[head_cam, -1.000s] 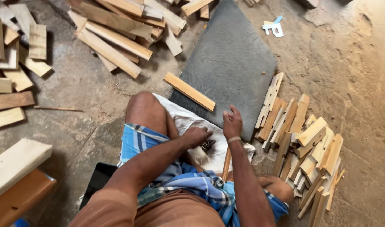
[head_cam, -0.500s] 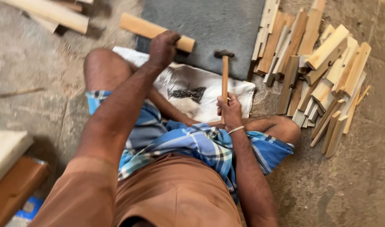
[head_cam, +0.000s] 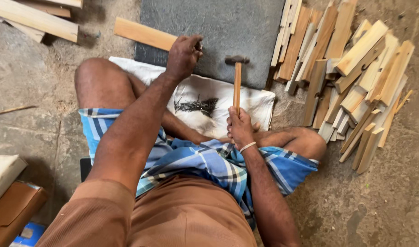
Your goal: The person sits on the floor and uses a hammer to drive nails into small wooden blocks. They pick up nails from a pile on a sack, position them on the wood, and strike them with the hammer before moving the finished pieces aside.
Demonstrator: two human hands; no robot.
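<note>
The person sits cross-legged on the floor, hands well apart. The left hand is closed on the near end of a wooden strip that lies across the upper-left corner of the dark stone slab; the strip's long axis runs from about ten o'clock to four o'clock, away from that hand. The right hand is clamped low on the handle of a hammer, which stands upright with its head at twelve o'clock, just over the slab's near edge (whether it touches, I cannot tell). The strip lies at ten o'clock from the hammer head, nearer the left hand. A white cloth covers the lap; loose wood pieces are heaped at three o'clock.
</note>
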